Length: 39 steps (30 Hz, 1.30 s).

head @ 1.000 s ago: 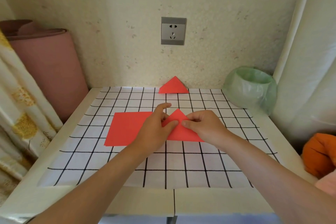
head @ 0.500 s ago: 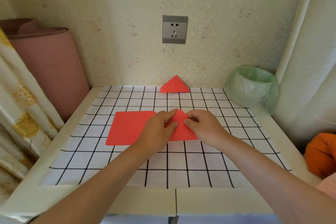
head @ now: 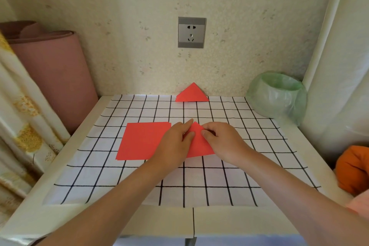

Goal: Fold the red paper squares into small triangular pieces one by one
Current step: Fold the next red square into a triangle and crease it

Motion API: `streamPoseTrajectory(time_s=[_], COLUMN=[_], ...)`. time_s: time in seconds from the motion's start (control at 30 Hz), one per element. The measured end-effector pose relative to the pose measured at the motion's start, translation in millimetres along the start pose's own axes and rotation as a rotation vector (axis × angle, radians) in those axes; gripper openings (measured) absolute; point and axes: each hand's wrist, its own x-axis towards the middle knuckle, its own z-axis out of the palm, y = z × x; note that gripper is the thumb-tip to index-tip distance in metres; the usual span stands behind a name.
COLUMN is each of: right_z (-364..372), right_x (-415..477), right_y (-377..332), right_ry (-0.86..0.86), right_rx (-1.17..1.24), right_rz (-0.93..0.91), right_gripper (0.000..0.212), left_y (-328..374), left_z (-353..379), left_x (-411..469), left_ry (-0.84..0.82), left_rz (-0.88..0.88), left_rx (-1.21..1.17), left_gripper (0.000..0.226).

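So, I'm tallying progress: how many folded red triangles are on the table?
2. A finished triangle sits at the wall under the socket; its layered edge suggests more stacked there. The second triangle lies mid-mat, held by the left hand and right hand.

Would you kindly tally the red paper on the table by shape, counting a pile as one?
Squares: 1, the square stack.
Triangles: 2, the triangle pile by the wall and the half-folded triangle.
Total: 3.

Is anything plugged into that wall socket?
No, the socket shows all its holes bare, with no plug or cable in it.
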Motion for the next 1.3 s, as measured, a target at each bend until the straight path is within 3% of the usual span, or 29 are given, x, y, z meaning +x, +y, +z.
streamPoseTrajectory(time_s=[0.2, 0.33, 0.57, 0.73, 0.93, 1.07, 1.3], right_z=[0.4, 0.8, 2.8, 2.5, 2.4, 4.5, 0.1], right_x=[1.2, 0.6, -0.4, 0.7, 4.8, 2.5, 1.3], right_y=[-1.7, -4.1, -5.7, -4.3, -0.2, -1.5, -3.0], right_ry=[0.026, 0.012, 0.021, 0.02, 0.03, 0.019, 0.069], right_rx=[0.027, 0.001, -0.055, -0.044, -0.009, -0.046, -0.061], right_rz=[0.026, 0.033, 0.069, 0.104, 0.129, 0.118, 0.105], right_gripper=[0.028, 0.041, 0.023, 0.027, 0.029, 0.03, 0.019], left_y=[2.3, 2.5, 1.8, 1.0, 4.8, 5.3, 3.4], left_z=[-1.5, -0.3, 2.3, 3.1, 0.5, 4.0, 3.7], left_x=[0.7, -0.4, -1.3, -1.4, -4.0, -7.0, -3.9], left_ry=[0.028, -0.014, -0.076, -0.116, 0.014, -0.016, -0.072], left_rz=[0.002, 0.014, 0.019, 0.004, 0.015, 0.072, 0.017], left_rx=[0.013, 0.046, 0.047, 0.038, 0.043, 0.084, 0.035], left_gripper=[0.039, 0.038, 0.029, 0.018, 0.039, 0.039, 0.033])
